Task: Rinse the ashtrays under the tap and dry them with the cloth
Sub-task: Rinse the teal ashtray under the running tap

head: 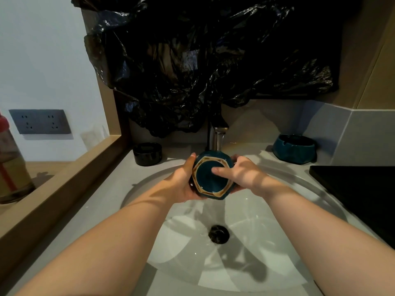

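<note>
Left hand [181,181] and right hand [242,176] clasp a teal ashtray [208,185] under the tap [217,136]; the black ashtray [147,154] at ten o'clock, teal twin [295,148] at two, and drying seemingly remain.

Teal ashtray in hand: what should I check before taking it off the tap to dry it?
1. Grip: left hand and right hand both hold the teal ashtray: ok.
2. Tap running: ok.
3. Inside rinsed: the base faces the camera, cannot tell.
4. Cloth within reach: none plainly seen, cannot tell.
5. Sink not filling up: ok.
6. Black ashtray and second teal ashtray stand clear on the counter: ok.
</note>
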`<act>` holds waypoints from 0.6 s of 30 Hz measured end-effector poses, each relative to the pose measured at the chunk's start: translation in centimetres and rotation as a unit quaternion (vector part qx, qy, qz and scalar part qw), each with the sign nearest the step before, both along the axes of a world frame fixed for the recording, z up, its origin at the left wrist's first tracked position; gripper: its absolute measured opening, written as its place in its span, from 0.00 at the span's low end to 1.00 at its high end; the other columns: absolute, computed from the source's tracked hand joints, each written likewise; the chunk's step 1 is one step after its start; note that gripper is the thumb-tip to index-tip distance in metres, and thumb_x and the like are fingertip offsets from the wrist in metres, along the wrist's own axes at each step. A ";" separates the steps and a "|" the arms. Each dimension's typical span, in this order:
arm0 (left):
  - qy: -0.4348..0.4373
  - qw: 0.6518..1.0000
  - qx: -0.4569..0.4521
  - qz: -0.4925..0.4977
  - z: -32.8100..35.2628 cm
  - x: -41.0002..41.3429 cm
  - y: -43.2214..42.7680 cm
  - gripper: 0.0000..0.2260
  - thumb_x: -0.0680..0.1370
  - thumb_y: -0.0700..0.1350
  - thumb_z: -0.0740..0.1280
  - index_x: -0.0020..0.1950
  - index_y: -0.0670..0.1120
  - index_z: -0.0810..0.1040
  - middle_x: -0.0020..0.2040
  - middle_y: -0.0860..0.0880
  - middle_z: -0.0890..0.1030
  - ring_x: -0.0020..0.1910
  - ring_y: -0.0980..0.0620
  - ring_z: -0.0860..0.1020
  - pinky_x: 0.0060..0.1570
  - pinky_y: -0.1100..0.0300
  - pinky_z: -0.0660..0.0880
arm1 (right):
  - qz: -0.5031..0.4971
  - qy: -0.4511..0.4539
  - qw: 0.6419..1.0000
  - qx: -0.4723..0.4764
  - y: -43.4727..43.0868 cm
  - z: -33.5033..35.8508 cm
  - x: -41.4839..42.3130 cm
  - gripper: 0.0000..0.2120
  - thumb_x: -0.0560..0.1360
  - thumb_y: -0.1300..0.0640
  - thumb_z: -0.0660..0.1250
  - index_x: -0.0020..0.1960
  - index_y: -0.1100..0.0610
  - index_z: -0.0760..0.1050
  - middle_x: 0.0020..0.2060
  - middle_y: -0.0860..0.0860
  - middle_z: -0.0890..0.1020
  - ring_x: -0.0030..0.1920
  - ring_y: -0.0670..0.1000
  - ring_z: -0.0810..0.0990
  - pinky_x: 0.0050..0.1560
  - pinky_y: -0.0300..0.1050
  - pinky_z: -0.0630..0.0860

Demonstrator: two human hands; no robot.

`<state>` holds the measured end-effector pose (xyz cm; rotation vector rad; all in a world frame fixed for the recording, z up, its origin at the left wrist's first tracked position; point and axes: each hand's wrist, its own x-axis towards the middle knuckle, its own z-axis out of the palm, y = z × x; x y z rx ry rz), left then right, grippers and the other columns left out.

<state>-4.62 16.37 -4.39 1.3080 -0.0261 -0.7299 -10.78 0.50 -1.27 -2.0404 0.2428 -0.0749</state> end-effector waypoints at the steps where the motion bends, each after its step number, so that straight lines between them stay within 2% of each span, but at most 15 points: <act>1: 0.002 1.000 0.018 0.003 -0.1 0.1 0.0 0.29 0.79 0.67 0.51 0.63 0.46 0.75 0.56 0.38 0.81 0.56 0.39 0.79 0.50 0.43 0.79 | 0.011 -0.014 0.999 -0.027 -0.2 -0.1 -0.1 0.22 0.66 0.50 0.77 0.52 0.54 0.70 0.46 0.51 0.81 0.43 0.50 0.82 0.40 0.45 0.81; 3: 0.025 0.999 0.039 -0.004 -0.1 0.3 0.1 0.32 0.77 0.69 0.52 0.65 0.45 0.73 0.58 0.37 0.80 0.56 0.37 0.80 0.50 0.43 0.80 | 0.031 -0.041 0.992 -0.113 -0.7 -0.2 -0.3 0.27 0.63 0.54 0.80 0.55 0.53 0.68 0.46 0.48 0.79 0.44 0.47 0.79 0.44 0.40 0.77; 5: 0.061 0.997 0.046 -0.024 -0.1 0.3 0.2 0.33 0.76 0.69 0.55 0.67 0.43 0.71 0.61 0.35 0.78 0.56 0.35 0.80 0.49 0.42 0.80 | 0.053 -0.052 0.983 -0.168 -0.9 -0.4 -0.6 0.30 0.61 0.57 0.81 0.57 0.51 0.68 0.47 0.48 0.79 0.47 0.49 0.78 0.48 0.42 0.76; 9: 0.128 0.990 0.031 -0.059 0.4 -0.3 0.4 0.27 0.79 0.60 0.60 0.67 0.41 0.71 0.62 0.35 0.77 0.56 0.34 0.80 0.42 0.41 0.81 | 0.071 -0.062 0.971 -0.222 -0.7 -0.7 -0.8 0.31 0.61 0.61 0.81 0.56 0.50 0.67 0.48 0.47 0.78 0.49 0.50 0.78 0.51 0.44 0.77; 12: 0.157 0.986 -0.005 -0.058 0.6 -0.1 0.6 0.26 0.78 0.57 0.63 0.68 0.40 0.72 0.62 0.37 0.77 0.49 0.36 0.82 0.34 0.48 0.82 | 0.076 -0.091 0.966 -0.231 -0.6 -0.5 -0.7 0.30 0.61 0.62 0.80 0.54 0.49 0.66 0.44 0.44 0.76 0.47 0.49 0.77 0.46 0.41 0.74; 14: 0.161 0.986 -0.025 -0.035 0.7 -0.1 0.5 0.24 0.78 0.55 0.64 0.68 0.41 0.71 0.60 0.36 0.76 0.41 0.38 0.82 0.29 0.54 0.81 | 0.082 -0.114 0.958 -0.250 -0.6 -0.5 -0.5 0.29 0.62 0.60 0.80 0.53 0.48 0.65 0.45 0.45 0.75 0.47 0.49 0.76 0.44 0.39 0.72; 15: 0.158 0.987 -0.033 -0.016 0.7 -0.1 0.4 0.23 0.78 0.54 0.64 0.68 0.42 0.71 0.59 0.36 0.76 0.40 0.38 0.82 0.28 0.55 0.81 | 0.081 -0.122 0.952 -0.268 -0.5 -0.5 -0.4 0.28 0.62 0.59 0.79 0.53 0.48 0.65 0.47 0.46 0.75 0.48 0.49 0.76 0.45 0.40 0.72; 18: 0.111 0.992 -0.048 0.037 0.8 -0.4 0.0 0.19 0.78 0.49 0.65 0.65 0.42 0.72 0.59 0.36 0.76 0.47 0.39 0.80 0.31 0.54 0.81 | 0.058 -0.110 0.952 -0.278 -1.1 -1.1 0.2 0.30 0.63 0.60 0.79 0.58 0.47 0.66 0.52 0.49 0.74 0.51 0.51 0.75 0.52 0.44 0.72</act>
